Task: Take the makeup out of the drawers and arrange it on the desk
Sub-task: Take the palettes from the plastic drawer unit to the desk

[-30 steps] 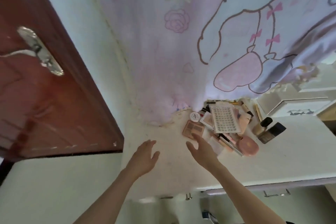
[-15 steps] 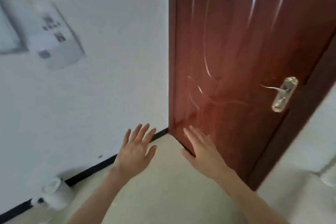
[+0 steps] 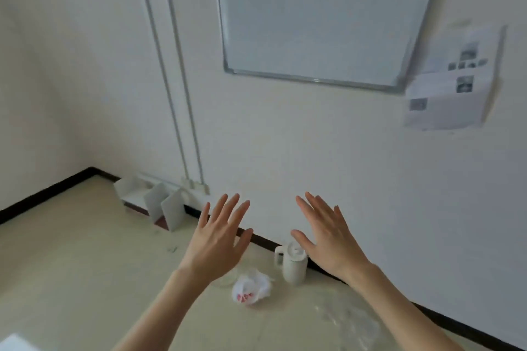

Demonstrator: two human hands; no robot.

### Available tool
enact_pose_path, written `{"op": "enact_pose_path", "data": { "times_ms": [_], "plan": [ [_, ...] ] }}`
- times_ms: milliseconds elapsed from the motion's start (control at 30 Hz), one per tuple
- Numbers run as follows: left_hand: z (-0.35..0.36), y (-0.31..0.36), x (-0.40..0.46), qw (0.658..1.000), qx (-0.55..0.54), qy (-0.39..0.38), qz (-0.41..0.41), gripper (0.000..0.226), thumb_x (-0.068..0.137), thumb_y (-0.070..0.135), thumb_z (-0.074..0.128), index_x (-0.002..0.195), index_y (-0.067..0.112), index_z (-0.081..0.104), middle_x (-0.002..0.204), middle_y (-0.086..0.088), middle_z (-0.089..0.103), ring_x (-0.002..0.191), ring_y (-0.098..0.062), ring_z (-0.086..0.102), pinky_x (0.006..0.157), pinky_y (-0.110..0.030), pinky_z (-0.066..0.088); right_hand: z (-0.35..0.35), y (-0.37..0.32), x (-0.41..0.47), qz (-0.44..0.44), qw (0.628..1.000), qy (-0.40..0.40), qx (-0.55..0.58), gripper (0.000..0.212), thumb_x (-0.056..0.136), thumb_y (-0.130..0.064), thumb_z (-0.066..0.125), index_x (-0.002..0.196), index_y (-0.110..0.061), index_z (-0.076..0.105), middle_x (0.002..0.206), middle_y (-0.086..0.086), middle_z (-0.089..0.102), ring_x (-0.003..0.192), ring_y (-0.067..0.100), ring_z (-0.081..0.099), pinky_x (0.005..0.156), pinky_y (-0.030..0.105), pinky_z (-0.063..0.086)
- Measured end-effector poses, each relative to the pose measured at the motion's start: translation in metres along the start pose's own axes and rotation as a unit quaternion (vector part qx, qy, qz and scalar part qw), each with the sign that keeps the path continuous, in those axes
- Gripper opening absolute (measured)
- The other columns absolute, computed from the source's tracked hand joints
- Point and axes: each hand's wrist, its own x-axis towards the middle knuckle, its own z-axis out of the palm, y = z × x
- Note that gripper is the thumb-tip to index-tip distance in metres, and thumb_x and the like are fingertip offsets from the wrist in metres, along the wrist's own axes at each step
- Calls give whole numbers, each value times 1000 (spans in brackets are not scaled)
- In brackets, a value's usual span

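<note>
Fingers of both hands are straight and spread apart, holding nothing. On the left hand (image 3: 218, 239) they fan toward about one o'clock, with the thumb out to the right; on the right hand (image 3: 323, 236) they fan toward about eleven o'clock, with the thumb out to the left. Both are raised back-side to the camera, well apart from each other, with bare forearms running in from the bottom edge.

No makeup, drawer or desk shows in this view, so where the makeup lies, which way it points and how its long axis runs cannot be told.

Behind the hands stands a white wall with a whiteboard (image 3: 322, 17) at twelve o'clock and printed paper sheets (image 3: 453, 82) at two o'clock. Two thin pipes (image 3: 176, 80) run down the wall at eleven o'clock to the dark baseboard. On the pale floor, a white lidded jug (image 3: 292, 263) stands upright between the wrists, touching or just beside the baseboard. A crumpled plastic bag (image 3: 251, 288) lies just beside it at its seven o'clock. White panels (image 3: 159, 202) lean near the wall at nine o'clock from the left hand.
</note>
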Motion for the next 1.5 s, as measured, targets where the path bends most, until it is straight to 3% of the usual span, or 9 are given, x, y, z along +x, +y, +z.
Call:
{"op": "enact_pose_path", "data": {
  "times_ms": [333,500,633,700,833,1200,1500],
  "plan": [
    [-59,-203,-20,960,95,49,-259,55,95,44,36,145,23,26,153,-1,21,144,-21,7,116,-39,0,82,-172,226,-267,960,-75,35,64,96,-49,34,149,-30,4,158,-7,-2,144,9,-8,115,35,-8],
    [-91,-289,-75,912,132,66,-383,56,95,48,30,145,23,25,154,-1,19,144,-20,5,117,-38,2,139,-293,287,-379,917,-117,51,66,94,-51,37,149,-31,6,158,-5,1,145,11,-4,117,39,-4],
    [-114,-357,-122,875,163,81,-448,70,86,57,10,144,22,28,153,-1,22,143,-21,8,116,-39,5,186,-397,314,-448,883,-127,62,68,93,-51,40,149,-30,8,158,-4,5,145,14,2,116,40,-1],
    [-123,-397,-143,861,166,86,-474,68,88,57,13,144,23,28,153,-1,22,143,-20,8,116,-38,5,210,-448,326,-473,868,-136,70,68,93,-50,42,149,-30,9,158,-3,6,145,14,3,116,41,-1],
    [-146,-496,-177,840,188,78,-502,55,96,46,31,146,26,20,155,1,14,144,-18,1,115,-36,-1,257,-551,358,-499,853,-137,73,68,93,-50,41,149,-29,9,158,-3,6,145,14,1,116,41,-3],
    [-211,-739,-219,828,185,76,-524,54,96,42,35,146,26,21,155,2,14,144,-17,0,115,-35,-3,351,-783,455,-508,843,-167,63,67,94,-50,38,149,-29,7,158,-3,2,145,13,-4,116,41,-6],
    [-227,-953,-231,787,185,45,-587,57,95,49,30,146,28,16,155,5,11,143,-14,-2,115,-37,-5,453,-963,567,-531,820,-206,56,67,94,-48,40,149,-29,6,158,-2,-1,145,15,-5,115,43,-5]
  ]
}}
